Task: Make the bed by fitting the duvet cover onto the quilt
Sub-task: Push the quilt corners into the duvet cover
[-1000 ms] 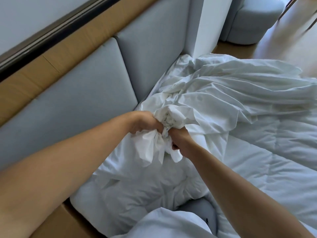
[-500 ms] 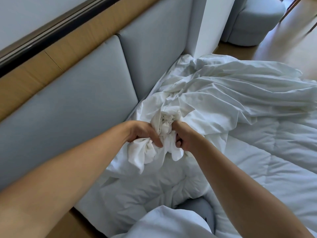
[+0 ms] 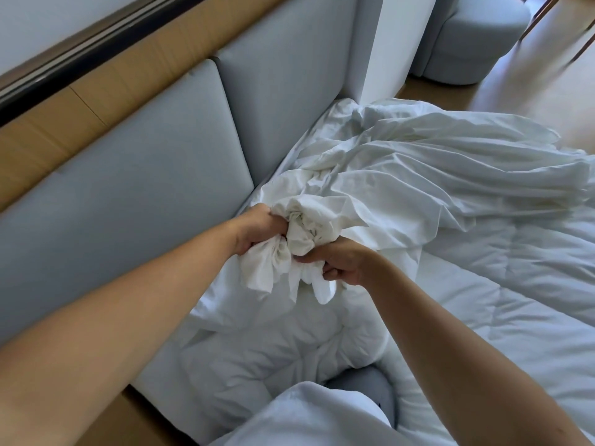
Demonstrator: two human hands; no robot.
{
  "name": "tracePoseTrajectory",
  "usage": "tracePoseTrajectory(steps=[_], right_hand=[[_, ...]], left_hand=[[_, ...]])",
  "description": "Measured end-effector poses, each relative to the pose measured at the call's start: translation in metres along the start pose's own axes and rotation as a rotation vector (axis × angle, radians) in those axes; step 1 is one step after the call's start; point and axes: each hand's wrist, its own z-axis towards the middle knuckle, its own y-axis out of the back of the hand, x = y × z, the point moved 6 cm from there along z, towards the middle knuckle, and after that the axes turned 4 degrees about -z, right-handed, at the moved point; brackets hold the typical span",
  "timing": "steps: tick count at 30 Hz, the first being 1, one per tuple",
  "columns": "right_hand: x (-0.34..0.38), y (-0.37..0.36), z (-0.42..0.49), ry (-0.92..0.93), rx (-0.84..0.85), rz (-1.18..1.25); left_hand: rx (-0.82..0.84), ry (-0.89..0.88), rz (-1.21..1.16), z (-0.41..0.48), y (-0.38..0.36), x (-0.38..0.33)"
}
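A white duvet cover (image 3: 434,175) lies crumpled across the bed, its near part gathered into a tight bunch (image 3: 306,230) close to the headboard. My left hand (image 3: 257,230) grips the bunch from the left. My right hand (image 3: 344,262) grips it from below right, with short white ends hanging under both fists. The white quilt (image 3: 483,317) lies spread on the mattress beneath and to the right, and its near corner (image 3: 273,358) is rumpled under my hands.
A padded grey headboard (image 3: 145,194) runs along the left, with a wood panel (image 3: 128,82) above it. A white pillar (image 3: 386,43) stands at the bed's far corner. A grey armchair (image 3: 473,43) sits on the wooden floor beyond. A white pillow (image 3: 306,420) lies at the bottom edge.
Both hands have kept their grip on the bunched cover. The right hand has dropped lower and turned under the bunch, and the bunch has been worked tighter.
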Motion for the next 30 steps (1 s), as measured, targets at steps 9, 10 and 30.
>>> tracePoseTrajectory(steps=[9, 10, 30], right_hand=[[-0.002, -0.011, 0.004, -0.010, -0.229, 0.260], [-0.002, -0.011, 0.004, -0.023, -0.248, 0.270], [0.000, -0.001, 0.010, -0.236, -0.205, 0.309]], left_hand=[[-0.479, -0.638, 0.704, -0.031, -0.004, -0.010], [-0.515, -0.701, 0.710, -0.036, -0.004, -0.011], [-0.168, -0.519, 0.661, -0.034, 0.004, 0.010]])
